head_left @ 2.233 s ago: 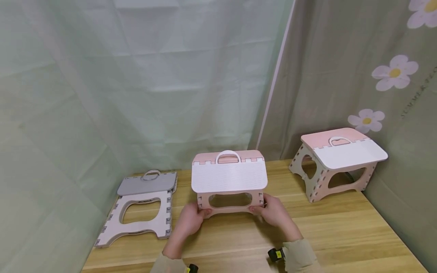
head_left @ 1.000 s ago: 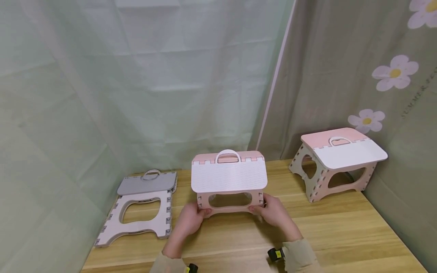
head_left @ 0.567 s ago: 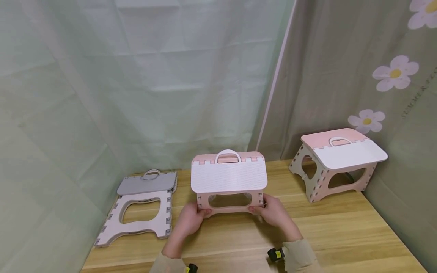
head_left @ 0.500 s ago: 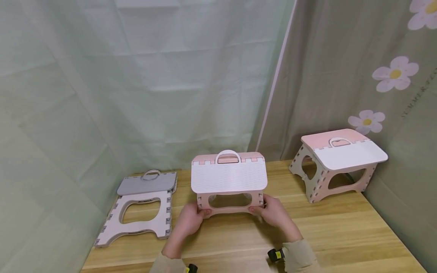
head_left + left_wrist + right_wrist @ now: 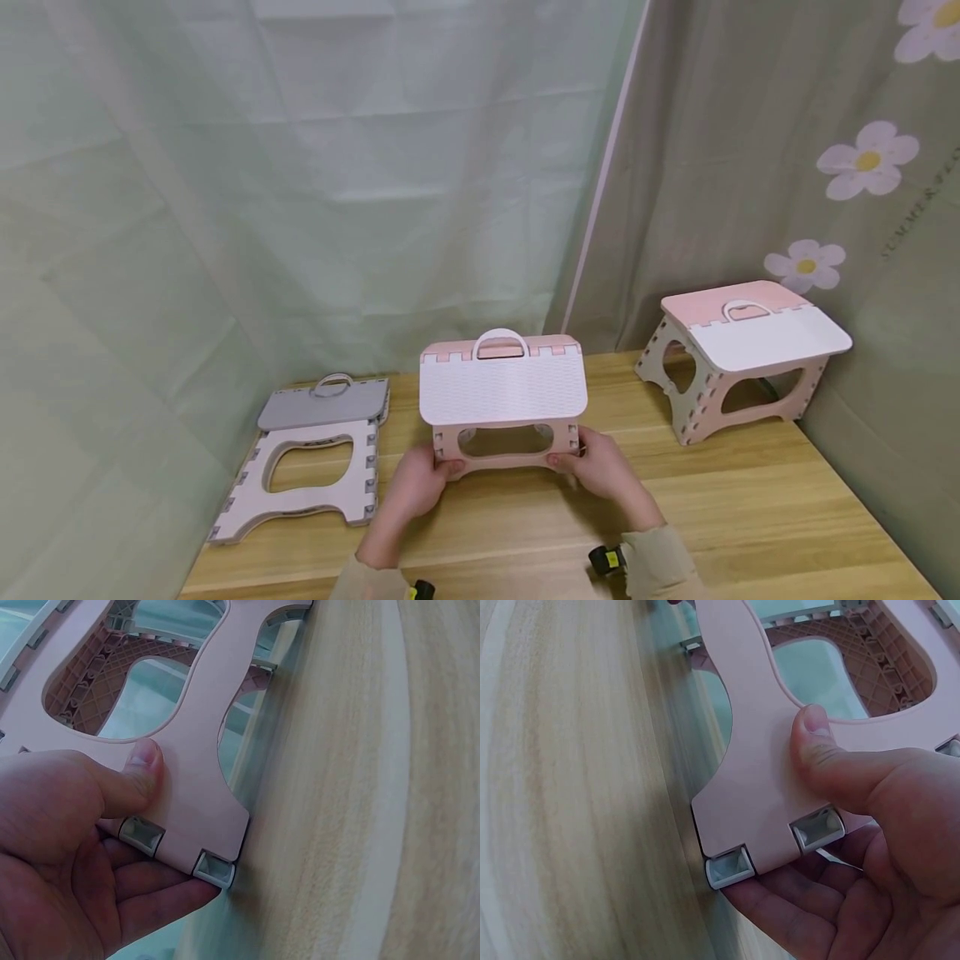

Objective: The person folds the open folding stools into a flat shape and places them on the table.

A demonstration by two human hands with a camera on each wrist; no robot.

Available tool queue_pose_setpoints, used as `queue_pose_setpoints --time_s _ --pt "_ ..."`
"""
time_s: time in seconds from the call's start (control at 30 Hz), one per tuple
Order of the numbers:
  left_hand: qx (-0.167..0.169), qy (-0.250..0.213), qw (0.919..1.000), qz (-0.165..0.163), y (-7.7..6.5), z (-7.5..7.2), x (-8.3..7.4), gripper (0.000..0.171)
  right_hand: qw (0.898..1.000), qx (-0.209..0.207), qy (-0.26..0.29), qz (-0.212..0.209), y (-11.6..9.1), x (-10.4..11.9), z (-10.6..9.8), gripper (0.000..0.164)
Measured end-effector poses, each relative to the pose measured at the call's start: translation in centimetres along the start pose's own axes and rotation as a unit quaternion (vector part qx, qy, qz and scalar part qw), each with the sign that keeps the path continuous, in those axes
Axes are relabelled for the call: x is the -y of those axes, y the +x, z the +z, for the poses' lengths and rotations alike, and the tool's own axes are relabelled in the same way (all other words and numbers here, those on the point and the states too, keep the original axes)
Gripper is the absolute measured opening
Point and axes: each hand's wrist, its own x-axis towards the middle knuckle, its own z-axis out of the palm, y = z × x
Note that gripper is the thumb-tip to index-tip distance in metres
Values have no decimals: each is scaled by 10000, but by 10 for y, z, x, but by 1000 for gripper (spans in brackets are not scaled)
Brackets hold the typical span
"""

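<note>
A pink and white folding step stool (image 5: 504, 387) stands at the middle of the table, its white carrying handle (image 5: 501, 335) arched up from the seat. My left hand (image 5: 417, 482) grips the lower left corner of its front leg panel. In the left wrist view the thumb (image 5: 142, 769) lies on the pink face, and the fingers reach under the hinged edge. At the opposite corner my right hand (image 5: 600, 467) holds the panel likewise, its thumb (image 5: 817, 742) on the front. The far leg panel (image 5: 855, 656) shows through the cutout; parts of the fingers are hidden behind the stool.
A folded grey and white step stool (image 5: 315, 500) lies flat on the left of the wooden table (image 5: 510, 542). Another pink and white stool (image 5: 750, 350) stands unfolded at the back right. Curtains (image 5: 420, 183) border the back and sides.
The rear edge of the middle stool's pink seat half has sunk very slightly. Both hands keep their hold in the same place, and the other stools stay still.
</note>
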Motion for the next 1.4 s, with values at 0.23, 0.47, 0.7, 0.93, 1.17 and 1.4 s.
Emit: queue_pose_setpoints --time_s 0.23,0.47,0.7,0.93,1.17,1.4 --pt "39 2 10000 -28 0 0 0 19 9999 56 108 66 0 0 -1 34" --pt "36 2 10000 -21 0 0 1 19 9999 40 70 65 1 -1 -1 37" --pt "53 24 10000 -21 1 0 2 20 9999 76 25 113 1 -1 -1 34" --pt "69 -4 10000 -64 1 -1 1 20 9999 61 -10 93 0 1 -2 34" --pt "53 35 10000 -54 0 -1 2 20 9999 88 14 89 -1 2 -2 33" --pt "54 56 10000 -27 0 -1 2 20 9999 103 3 113 -1 3 -1 33"
